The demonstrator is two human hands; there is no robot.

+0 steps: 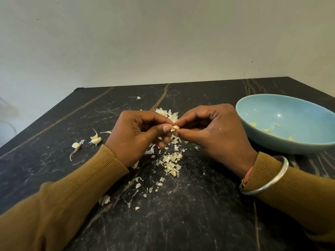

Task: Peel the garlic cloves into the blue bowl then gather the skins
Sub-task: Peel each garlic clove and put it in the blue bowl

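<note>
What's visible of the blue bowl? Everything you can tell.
The blue bowl is pale blue, glossy, ceramic-looking, wide and shallow. It stands upright on the dark marbled table, to the person's right, its right side cut off by the frame. A few small yellowish garlic pieces lie scattered inside. The right hand is close beside its left rim; no fingers hold it.
</note>
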